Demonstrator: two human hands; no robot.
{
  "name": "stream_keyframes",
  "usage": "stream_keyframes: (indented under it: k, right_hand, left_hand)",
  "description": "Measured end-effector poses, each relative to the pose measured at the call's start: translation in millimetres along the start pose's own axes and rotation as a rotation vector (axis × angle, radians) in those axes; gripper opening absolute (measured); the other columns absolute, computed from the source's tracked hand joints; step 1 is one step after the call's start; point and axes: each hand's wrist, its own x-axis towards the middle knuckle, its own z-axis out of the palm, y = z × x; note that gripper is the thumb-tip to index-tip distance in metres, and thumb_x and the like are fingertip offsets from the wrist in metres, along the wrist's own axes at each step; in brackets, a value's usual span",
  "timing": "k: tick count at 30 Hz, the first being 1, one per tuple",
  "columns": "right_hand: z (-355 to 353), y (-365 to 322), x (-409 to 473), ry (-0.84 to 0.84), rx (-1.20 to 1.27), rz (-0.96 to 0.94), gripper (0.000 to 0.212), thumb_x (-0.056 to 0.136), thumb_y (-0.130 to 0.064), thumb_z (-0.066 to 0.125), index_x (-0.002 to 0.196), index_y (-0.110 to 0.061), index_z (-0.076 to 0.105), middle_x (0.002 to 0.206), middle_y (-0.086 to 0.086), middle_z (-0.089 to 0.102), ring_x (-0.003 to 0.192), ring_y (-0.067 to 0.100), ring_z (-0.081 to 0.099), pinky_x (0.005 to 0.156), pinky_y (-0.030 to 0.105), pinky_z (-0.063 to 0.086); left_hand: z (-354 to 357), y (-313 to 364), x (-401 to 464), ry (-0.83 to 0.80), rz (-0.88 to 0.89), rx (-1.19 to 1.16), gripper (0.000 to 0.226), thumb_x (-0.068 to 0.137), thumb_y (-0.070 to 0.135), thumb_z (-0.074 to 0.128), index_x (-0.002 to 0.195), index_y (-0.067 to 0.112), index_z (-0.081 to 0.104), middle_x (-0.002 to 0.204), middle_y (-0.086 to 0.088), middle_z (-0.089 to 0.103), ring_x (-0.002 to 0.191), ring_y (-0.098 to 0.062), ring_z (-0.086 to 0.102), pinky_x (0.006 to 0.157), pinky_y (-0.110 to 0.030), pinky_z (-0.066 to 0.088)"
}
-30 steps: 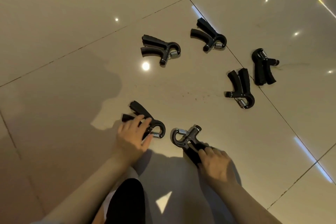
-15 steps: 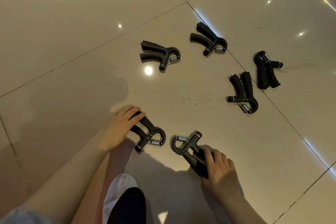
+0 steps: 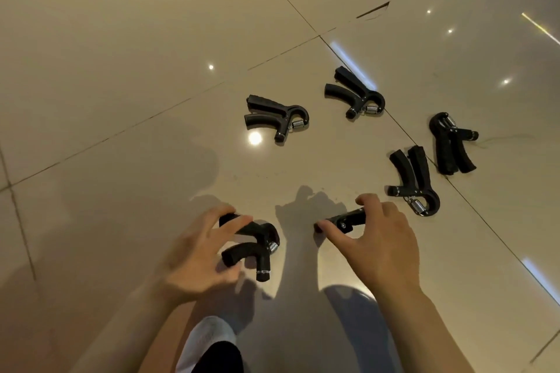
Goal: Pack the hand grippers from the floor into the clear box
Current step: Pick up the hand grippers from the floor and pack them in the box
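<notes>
Grippers [image 3: 277, 119]: black, silver springs.

warm dim overhead light, pinpoint glare on glossy floor [image 3: 121, 39], soft shadows, motion-blurred left hand [image 3: 197, 257], wide-angle edge stretch

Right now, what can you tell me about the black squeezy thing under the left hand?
The hand gripper is matte black, probably plastic with padded handles. Two curved handles run out from a hooked head, a shiny metal coil spring sits at the head, and a stubby knob with a silver ring points toward the person. It lies near the tiled floor. The left hand holds it, fingers across the upper handle, thumb by the lower. Nothing else touches it.
</notes>
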Motion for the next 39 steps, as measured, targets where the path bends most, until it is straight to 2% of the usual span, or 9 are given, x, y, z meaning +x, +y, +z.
stream_keyframes:
  k: [5, 8, 13, 18, 23, 29, 32, 34, 39]
  right_hand:
    - [21.3, -4.1, -4.4, -0.024, 0.067, 0.014, 0.057, 0.086, -0.059, 0.045, 0.134, -0.029, 0.042, 0.131, 0.007, 0.041, 0.12, 0.025, 0.04, 0.098, 0.037, 0.034]
    - [33.5, 3.8, -10.4, 0.046, 0.231, -0.018, 0.053, 0.09, -0.058, 0.042, 0.132, -0.028, 0.05, 0.14, 0.009, 0.032, 0.13, 0.023, 0.028, 0.105, 0.033, 0.027]
    - [40.2, 12.1, -13.5, 0.061, 0.34, -0.049, 0.063, 0.083, -0.064, 0.039, 0.133, -0.027, 0.051, 0.135, 0.004, 0.032, 0.125, 0.018, 0.029, 0.099, 0.027, 0.028]
    - [44.4, 23.5, -14.9, 0.093, 0.452, 0.062, 0.056, 0.083, -0.047, 0.056, 0.13, -0.019, 0.049, 0.129, 0.005, 0.035, 0.122, 0.02, 0.034, 0.096, 0.025, 0.031]
    - [39.2, 22.7, -12.0, 0.131, 0.698, 0.314, 0.039, 0.082, -0.037, 0.068, 0.116, -0.027, 0.051, 0.119, -0.006, 0.036, 0.116, 0.02, 0.046, 0.092, 0.024, 0.038]
    - [-6.5, 14.1, -32.1, 0.259, 0.772, 0.191, 0.045, 0.076, -0.031, 0.076, 0.109, -0.037, 0.047, 0.114, -0.014, 0.034, 0.106, 0.003, 0.041, 0.076, -0.003, 0.03]
    - [-43.1, 27.2, -56.7, 0.339, 0.754, 0.106, 0.046, 0.075, -0.034, 0.076, 0.11, -0.039, 0.047, 0.118, -0.012, 0.039, 0.113, 0.006, 0.043, 0.095, 0.012, 0.036]
    - [-70.3, 38.1, -83.1, 0.389, 0.738, 0.087, 0.045, 0.075, -0.035, 0.077, 0.108, -0.041, 0.047, 0.12, -0.011, 0.042, 0.113, 0.008, 0.046, 0.096, 0.021, 0.04]
    - [-152.7, 62.8, -183.8, 0.517, 0.746, 0.024, 0.034, 0.076, -0.03, 0.076, 0.101, -0.033, 0.053, 0.11, -0.009, 0.046, 0.093, -0.007, 0.047, 0.074, -0.001, 0.038]
  left_hand:
    - [12.4, 9.2, 14.9, 0.221, 0.043, -0.038, 0.054, 0.071, 0.044, 0.066, 0.119, 0.021, 0.056, 0.123, -0.008, 0.055, 0.106, -0.019, 0.055, 0.085, -0.029, 0.048]
    - [24.0, 16.9, 28.6, 0.283, 0.133, 0.069, 0.057, 0.082, 0.054, 0.055, 0.13, 0.025, 0.045, 0.123, -0.011, 0.047, 0.107, -0.024, 0.047, 0.09, -0.031, 0.039]
    - [43.5, 26.8, 43.6, 0.271, 0.363, 0.223, 0.049, 0.096, 0.051, 0.034, 0.139, 0.029, 0.027, 0.118, -0.015, 0.038, 0.118, -0.037, 0.037, 0.097, -0.043, 0.037]
    - [48.6, 33.5, 48.6, 0.301, 0.518, 0.362, 0.038, 0.094, 0.043, 0.044, 0.128, 0.026, 0.045, 0.114, -0.009, 0.042, 0.104, -0.036, 0.041, 0.091, -0.042, 0.043]
    - [42.4, 57.1, 43.6, 0.364, 0.492, 0.428, 0.026, 0.095, 0.033, 0.05, 0.118, 0.021, 0.054, 0.115, -0.006, 0.044, 0.107, -0.035, 0.042, 0.084, -0.047, 0.052]
    - [20.8, 92.1, 39.6, 0.413, 0.331, 0.182, 0.037, 0.086, 0.03, 0.063, 0.12, 0.021, 0.055, 0.107, -0.008, 0.051, 0.105, -0.031, 0.049, 0.091, -0.029, 0.041]
    - [-1.3, 119.9, 34.1, 0.362, 0.419, 0.218, 0.036, 0.091, 0.037, 0.055, 0.122, 0.019, 0.055, 0.113, -0.009, 0.051, 0.108, -0.029, 0.05, 0.091, -0.031, 0.044]
    - [-22.2, 149.7, 25.4, 0.34, 0.51, 0.259, 0.037, 0.096, 0.039, 0.046, 0.12, 0.015, 0.062, 0.118, -0.012, 0.055, 0.111, -0.029, 0.051, 0.09, -0.035, 0.048]
    - [-81.0, 258.4, -17.7, 0.36, 0.675, 0.102, 0.035, 0.084, 0.04, 0.057, 0.111, 0.02, 0.067, 0.123, -0.007, 0.053, 0.111, -0.024, 0.05, 0.089, -0.032, 0.042]
